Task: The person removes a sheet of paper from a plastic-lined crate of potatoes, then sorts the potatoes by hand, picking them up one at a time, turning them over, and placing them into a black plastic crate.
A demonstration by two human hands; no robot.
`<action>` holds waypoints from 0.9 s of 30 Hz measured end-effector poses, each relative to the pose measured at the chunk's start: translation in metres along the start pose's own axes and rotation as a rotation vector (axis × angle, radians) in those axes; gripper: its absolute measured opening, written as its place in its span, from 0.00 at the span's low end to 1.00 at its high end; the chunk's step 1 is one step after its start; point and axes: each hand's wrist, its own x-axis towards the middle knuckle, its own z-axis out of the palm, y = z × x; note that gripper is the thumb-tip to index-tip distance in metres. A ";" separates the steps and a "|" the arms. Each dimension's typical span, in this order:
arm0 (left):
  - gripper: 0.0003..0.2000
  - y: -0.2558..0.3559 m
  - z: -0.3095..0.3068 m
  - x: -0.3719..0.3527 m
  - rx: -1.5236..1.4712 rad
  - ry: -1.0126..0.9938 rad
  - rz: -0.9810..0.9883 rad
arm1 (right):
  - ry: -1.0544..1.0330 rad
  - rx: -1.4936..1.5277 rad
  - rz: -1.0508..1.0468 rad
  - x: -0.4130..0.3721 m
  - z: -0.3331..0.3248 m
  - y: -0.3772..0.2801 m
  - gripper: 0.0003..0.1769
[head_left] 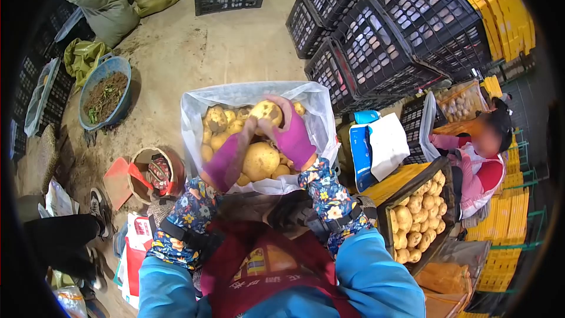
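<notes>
Both my hands wear purple gloves with the fingertips showing grey-brown, and they meet over a potato-filled crate lined with a white sheet. My right hand is closed round the right side of a yellow potato with dark soil patches. Against the potato's lower left, the fingers of my left hand are closed and slightly blurred; its palm side is hidden. Just below them lies a large potato among several others in the liner. Floral sleeve covers reach up to both gloves.
At right, a tilted crate holds potatoes beside a blue-and-white box. A person sits beyond it. Black crates are stacked upper right. Left are a blue basin of soil, a bucket, a red dustpan and someone's shoes.
</notes>
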 end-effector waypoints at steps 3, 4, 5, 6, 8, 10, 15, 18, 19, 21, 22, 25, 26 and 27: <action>0.22 -0.021 -0.011 0.005 0.105 0.065 0.119 | 0.006 0.111 0.108 -0.001 0.003 -0.003 0.22; 0.20 -0.017 -0.006 0.004 0.004 0.059 0.074 | 0.013 0.169 0.131 -0.001 0.006 -0.001 0.20; 0.19 -0.012 -0.001 0.003 -0.096 0.050 0.027 | 0.023 0.225 0.158 -0.002 0.011 0.001 0.19; 0.18 -0.012 0.000 0.002 -0.079 0.053 0.052 | 0.036 0.280 0.180 -0.002 0.014 0.002 0.17; 0.18 -0.012 0.002 0.004 -0.044 0.059 0.109 | 0.030 0.312 0.210 0.001 0.011 -0.001 0.15; 0.19 -0.003 0.008 -0.001 -0.087 0.043 0.110 | 0.048 0.244 0.174 0.003 0.005 0.012 0.13; 0.24 -0.021 -0.006 0.006 0.179 0.117 0.181 | -0.020 0.172 0.356 0.011 -0.016 0.002 0.21; 0.27 -0.030 -0.017 0.009 0.487 0.281 0.345 | -0.131 0.013 0.087 0.002 -0.004 -0.019 0.31; 0.28 -0.031 -0.014 0.009 0.544 0.305 0.448 | -0.154 -0.025 -0.017 -0.003 -0.001 -0.021 0.34; 0.30 -0.034 -0.011 0.009 0.635 0.333 0.562 | -0.247 -0.010 -0.035 -0.002 -0.005 -0.015 0.38; 0.30 -0.038 -0.012 0.009 0.670 0.343 0.572 | -0.294 -0.002 -0.046 -0.001 -0.007 -0.012 0.40; 0.32 -0.043 -0.025 0.007 0.602 0.257 0.423 | -0.398 0.053 -0.046 0.002 -0.012 -0.016 0.33; 0.33 -0.042 -0.027 0.007 0.549 0.206 0.344 | -0.433 0.045 -0.040 0.003 -0.014 -0.018 0.30; 0.33 -0.039 -0.026 0.008 0.402 0.142 0.298 | -0.399 0.037 -0.030 0.002 -0.013 -0.016 0.27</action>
